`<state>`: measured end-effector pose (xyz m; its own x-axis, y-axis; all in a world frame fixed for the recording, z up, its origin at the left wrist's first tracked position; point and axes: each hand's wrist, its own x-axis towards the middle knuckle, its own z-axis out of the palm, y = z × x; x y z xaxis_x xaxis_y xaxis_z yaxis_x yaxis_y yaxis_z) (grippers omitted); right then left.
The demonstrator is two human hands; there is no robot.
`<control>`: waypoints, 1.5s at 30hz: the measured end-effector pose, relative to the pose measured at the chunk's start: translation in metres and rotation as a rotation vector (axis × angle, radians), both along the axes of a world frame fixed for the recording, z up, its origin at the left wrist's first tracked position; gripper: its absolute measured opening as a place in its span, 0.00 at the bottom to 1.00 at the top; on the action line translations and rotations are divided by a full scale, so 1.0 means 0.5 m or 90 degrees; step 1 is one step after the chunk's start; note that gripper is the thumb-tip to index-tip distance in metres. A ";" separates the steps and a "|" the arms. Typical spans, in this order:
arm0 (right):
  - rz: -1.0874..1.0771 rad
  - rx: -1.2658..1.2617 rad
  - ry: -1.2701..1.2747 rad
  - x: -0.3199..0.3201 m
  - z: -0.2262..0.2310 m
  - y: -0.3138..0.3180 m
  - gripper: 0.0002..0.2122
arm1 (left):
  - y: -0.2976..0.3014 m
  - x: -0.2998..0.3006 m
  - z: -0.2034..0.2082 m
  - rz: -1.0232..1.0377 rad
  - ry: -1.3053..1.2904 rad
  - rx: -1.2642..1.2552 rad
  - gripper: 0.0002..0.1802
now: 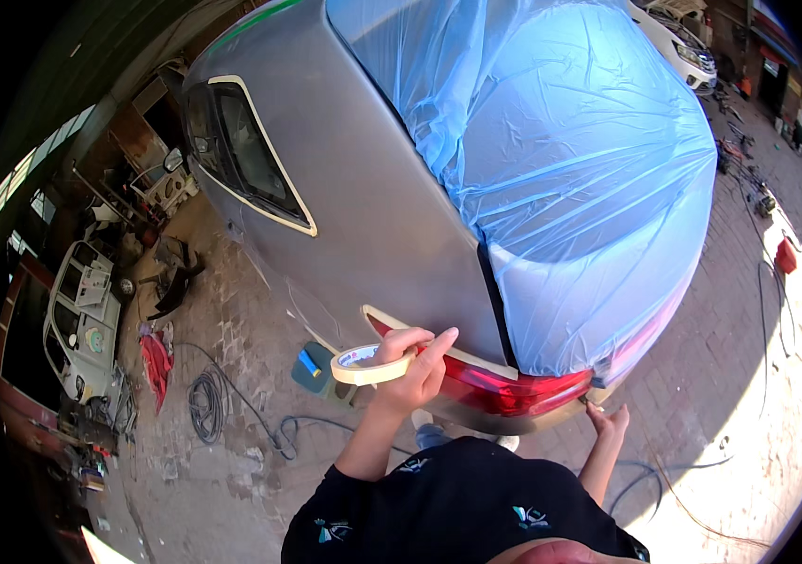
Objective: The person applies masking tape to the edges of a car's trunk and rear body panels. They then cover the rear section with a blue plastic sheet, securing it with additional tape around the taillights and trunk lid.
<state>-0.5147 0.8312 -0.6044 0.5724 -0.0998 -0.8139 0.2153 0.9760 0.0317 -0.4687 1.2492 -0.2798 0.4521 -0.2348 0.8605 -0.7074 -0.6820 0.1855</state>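
Far left of the frame: white car body part with window openings. Just right of it, low on the paving, red cloth and coiled dark hose. Upper left to upper centre: grey car, its side window edged with pale tape. Left of centre, below the bodywork, greenish object with something blue on top.

Near the centre, carries roll of masking tape on left hand, with fingers hooked through the ring and partly curled, forefinger extended toward upper right beside the car. Rightward from there: red tail light, lower centre, partly hidden by the left hand, with pale tape strip along its upper edge. Above, across upper centre and right, wrinkled blue film over the rear of the car.

Lower right of centre, reaches with right hand to the tail light's right end, fingers half bent and spread; cannot tell whether gripping anything. Far right, red item beside dark cables.
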 end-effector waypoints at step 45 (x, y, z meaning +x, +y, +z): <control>-0.225 -0.623 0.071 -0.148 0.284 -0.126 0.46 | -0.261 0.064 0.154 -0.541 0.017 -0.081 0.35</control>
<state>-0.5889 0.7681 -0.4625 0.3086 -0.8909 -0.3333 0.4464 0.4451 -0.7763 -0.4369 1.1189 -0.2027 0.1875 -0.4054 0.8947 -0.9630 0.1037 0.2488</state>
